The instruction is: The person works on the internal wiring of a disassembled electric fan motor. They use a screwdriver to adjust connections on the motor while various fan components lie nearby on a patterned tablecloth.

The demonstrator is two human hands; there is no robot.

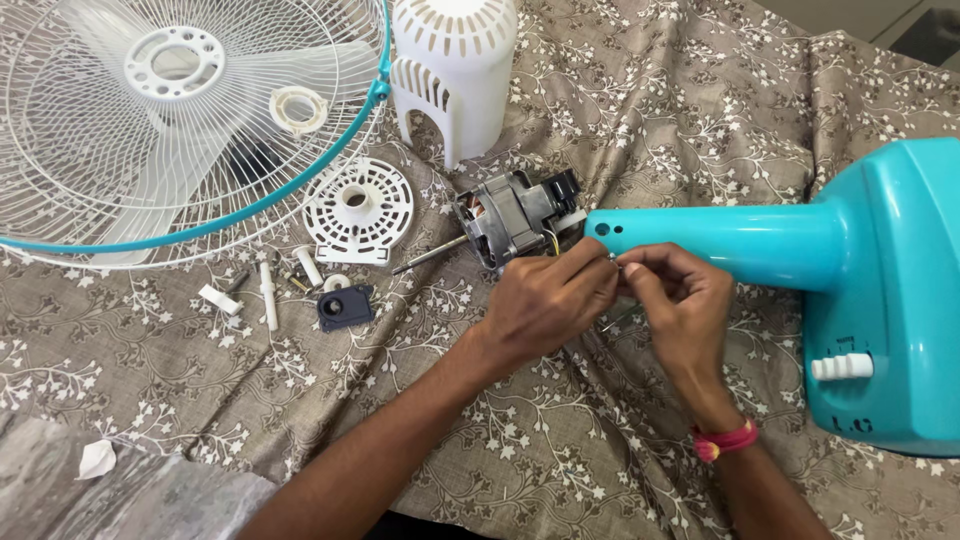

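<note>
We've got both hands pinched together on thin wires (612, 262) just below the teal fan stand (730, 243) — left hand (545, 300) by the motor (515, 215), right hand (680, 300) touching it. Fan guard (150, 130) and small parts (345, 305) lie left on the cloth (560, 440).

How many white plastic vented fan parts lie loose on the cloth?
2: a tall white slotted motor cover at top centre, and a flat round white vented plate beside the wire fan guard. Others may be hidden beneath the guard.
</note>
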